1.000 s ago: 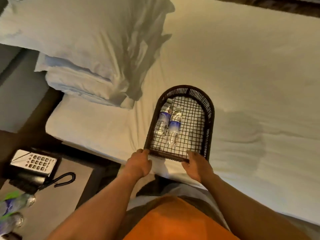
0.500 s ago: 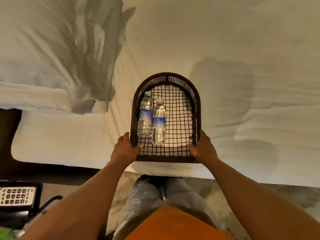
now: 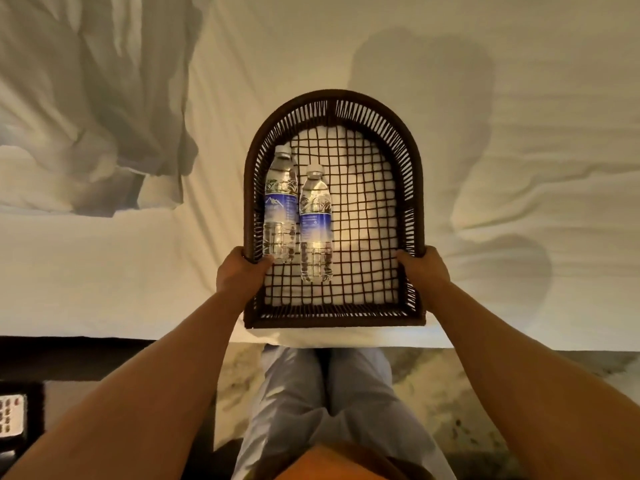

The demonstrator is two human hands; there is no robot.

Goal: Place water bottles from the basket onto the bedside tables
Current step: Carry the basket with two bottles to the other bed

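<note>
The water bottles, a left bottle (image 3: 280,206) and a right bottle (image 3: 315,223), lie side by side and touching on the mesh floor of the basket (image 3: 412,188), caps pointing away from us, the left one against the basket's left wall. A second ago the basket sat flat on the bed (image 3: 519,116) with our hands only at its near edge; half a second ago we had both sides in hand, and now it looks raised toward us, its near edge past the mattress edge. Our left hand (image 3: 239,275) wraps the left wall, its thumb over the rim inside, next to the left bottle's base; our right hand (image 3: 424,271) curls closed over the right rim. We judge this is the carry to the other bedside table, as the telephone (image 3: 12,415) has slid to the frame's left edge. The bottles lie loose, so tilting could roll them.
</note>
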